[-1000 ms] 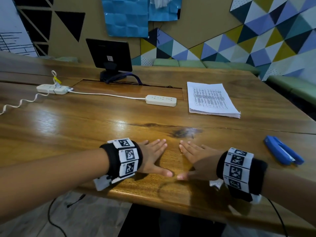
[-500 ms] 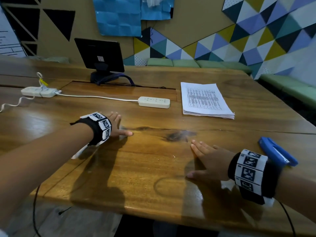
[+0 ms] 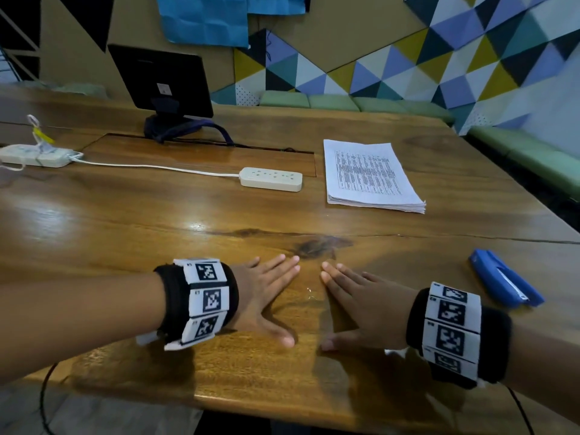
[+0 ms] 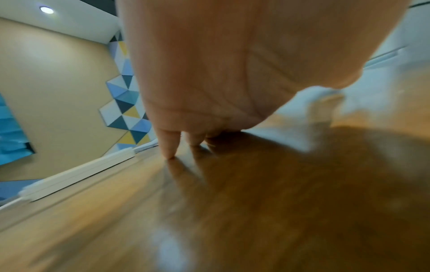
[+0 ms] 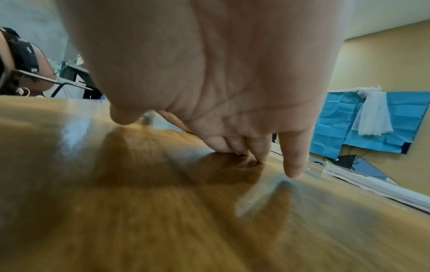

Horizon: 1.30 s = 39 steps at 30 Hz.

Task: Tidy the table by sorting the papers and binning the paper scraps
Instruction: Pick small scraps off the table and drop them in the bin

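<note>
A neat stack of printed papers (image 3: pixel 370 177) lies on the wooden table (image 3: pixel 125 221) at the back right. My left hand (image 3: pixel 270 296) lies flat on the wood near the front edge, fingers straight and spread, holding nothing. My right hand (image 3: pixel 354 302) lies flat beside it, a small gap between their fingertips, also holding nothing. In the left wrist view the left fingers (image 4: pixel 168 145) touch the wood. In the right wrist view the right fingers (image 5: pixel 293 156) point down onto the table, with the edge of the paper stack (image 5: pixel 372 185) beyond. No paper scraps or bin are in view.
A blue stapler (image 3: pixel 505 282) lies right of my right hand. A white power strip (image 3: pixel 271 178) with its cable sits mid-table; another strip (image 3: pixel 34 155) is at the far left. A dark monitor (image 3: pixel 163 80) stands at the back. A green bench (image 3: pixel 527 158) runs along the wall.
My left hand, which had swung out to the left half a second ago, has come back to lie flat beside the right hand. The right hand has hardly moved.
</note>
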Each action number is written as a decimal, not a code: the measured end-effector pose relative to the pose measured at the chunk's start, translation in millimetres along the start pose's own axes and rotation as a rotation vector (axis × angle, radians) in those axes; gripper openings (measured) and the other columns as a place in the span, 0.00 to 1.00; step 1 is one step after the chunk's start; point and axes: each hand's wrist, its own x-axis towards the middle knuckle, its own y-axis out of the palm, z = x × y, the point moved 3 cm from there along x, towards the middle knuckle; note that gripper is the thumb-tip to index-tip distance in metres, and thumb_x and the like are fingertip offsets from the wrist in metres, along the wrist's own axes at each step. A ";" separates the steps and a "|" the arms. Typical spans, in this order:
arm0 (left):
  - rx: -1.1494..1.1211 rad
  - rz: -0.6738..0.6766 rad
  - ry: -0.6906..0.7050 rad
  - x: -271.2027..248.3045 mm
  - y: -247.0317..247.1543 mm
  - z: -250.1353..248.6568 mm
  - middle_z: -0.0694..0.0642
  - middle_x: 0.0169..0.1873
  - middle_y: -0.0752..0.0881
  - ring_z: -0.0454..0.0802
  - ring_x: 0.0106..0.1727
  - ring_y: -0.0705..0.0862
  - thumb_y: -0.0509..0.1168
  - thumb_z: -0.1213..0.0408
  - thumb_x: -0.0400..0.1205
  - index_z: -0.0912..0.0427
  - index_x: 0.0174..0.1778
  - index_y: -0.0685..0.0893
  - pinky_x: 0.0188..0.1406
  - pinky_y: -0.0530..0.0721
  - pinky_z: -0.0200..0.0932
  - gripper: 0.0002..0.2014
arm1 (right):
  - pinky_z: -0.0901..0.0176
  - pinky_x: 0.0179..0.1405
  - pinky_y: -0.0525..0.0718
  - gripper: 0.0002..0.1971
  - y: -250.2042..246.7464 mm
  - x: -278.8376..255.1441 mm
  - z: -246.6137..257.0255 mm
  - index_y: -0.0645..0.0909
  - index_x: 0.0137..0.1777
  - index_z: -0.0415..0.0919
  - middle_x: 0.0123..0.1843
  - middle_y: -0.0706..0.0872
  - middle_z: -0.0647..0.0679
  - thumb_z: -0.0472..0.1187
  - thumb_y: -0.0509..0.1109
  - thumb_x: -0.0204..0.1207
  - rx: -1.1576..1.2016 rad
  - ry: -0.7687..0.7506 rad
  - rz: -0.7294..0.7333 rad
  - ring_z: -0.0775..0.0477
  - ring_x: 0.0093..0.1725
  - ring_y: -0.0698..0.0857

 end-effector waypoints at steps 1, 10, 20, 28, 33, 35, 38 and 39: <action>-0.001 0.000 0.016 -0.5 0.9 -6.6 0.48 0.79 0.26 0.46 0.82 0.31 0.52 0.24 0.69 0.56 0.80 0.28 0.83 0.37 0.53 0.58 | 0.47 0.85 0.44 0.62 0.1 -0.5 1.3 0.28 0.81 0.42 0.83 0.27 0.49 0.81 0.35 0.50 -0.005 -0.002 0.003 0.49 0.84 0.34; -0.003 -0.241 0.014 -30.4 -21.1 -26.5 0.51 0.71 0.70 0.51 0.67 0.76 0.54 0.44 0.83 0.51 0.75 0.68 0.63 0.80 0.49 0.26 | 0.64 0.65 0.72 0.18 -15.7 -19.5 -12.1 0.74 0.72 0.50 0.72 0.74 0.54 0.46 0.56 0.85 0.143 -0.175 -0.292 0.53 0.67 0.76; -0.114 -0.253 0.056 -13.7 -25.2 -30.6 0.50 0.72 0.69 0.49 0.72 0.69 0.56 0.57 0.85 0.56 0.75 0.69 0.73 0.67 0.42 0.22 | 0.60 0.64 0.78 0.16 -14.1 -3.2 0.7 0.74 0.70 0.48 0.63 0.77 0.52 0.43 0.56 0.84 0.133 -0.144 -0.307 0.54 0.58 0.77; -0.254 -0.366 -0.056 -14.8 -39.1 -3.7 0.49 0.53 0.79 0.46 0.54 0.78 0.58 0.60 0.83 0.52 0.56 0.82 0.56 0.77 0.40 0.10 | 0.68 0.49 0.75 0.17 -30.8 21.3 -15.2 0.82 0.65 0.52 0.54 0.86 0.55 0.45 0.72 0.75 0.382 0.008 -0.305 0.57 0.48 0.79; -0.290 -0.395 -0.038 -13.7 -42.0 -1.7 0.49 0.51 0.81 0.45 0.51 0.79 0.60 0.60 0.82 0.53 0.55 0.83 0.53 0.77 0.39 0.09 | 0.70 0.36 0.70 0.19 -37.2 40.4 -9.7 0.86 0.60 0.54 0.37 0.79 0.64 0.46 0.78 0.68 0.530 -0.020 -0.279 0.64 0.36 0.74; -0.315 -0.398 -0.030 -13.5 -41.5 -0.4 0.49 0.51 0.82 0.45 0.51 0.80 0.61 0.60 0.82 0.53 0.54 0.83 0.55 0.80 0.42 0.08 | 0.72 0.36 0.71 0.18 -39.7 45.2 -10.8 0.87 0.57 0.51 0.34 0.80 0.65 0.45 0.79 0.66 0.571 -0.053 -0.249 0.65 0.35 0.76; -0.332 -0.379 -0.032 -11.7 -39.3 0.6 0.48 0.51 0.82 0.43 0.51 0.80 0.61 0.60 0.82 0.52 0.55 0.83 0.55 0.81 0.41 0.09 | 0.76 0.32 0.72 0.16 -42.6 52.7 -15.4 0.90 0.53 0.47 0.26 0.83 0.72 0.44 0.81 0.64 0.643 -0.090 -0.214 0.73 0.30 0.79; -0.336 -0.373 -0.035 -10.7 -38.6 0.9 0.48 0.51 0.83 0.43 0.51 0.80 0.61 0.60 0.82 0.53 0.55 0.83 0.55 0.80 0.40 0.09 | 0.75 0.33 0.73 0.14 -42.8 55.5 -17.0 0.90 0.51 0.46 0.26 0.84 0.72 0.43 0.81 0.64 0.674 -0.094 -0.197 0.73 0.29 0.79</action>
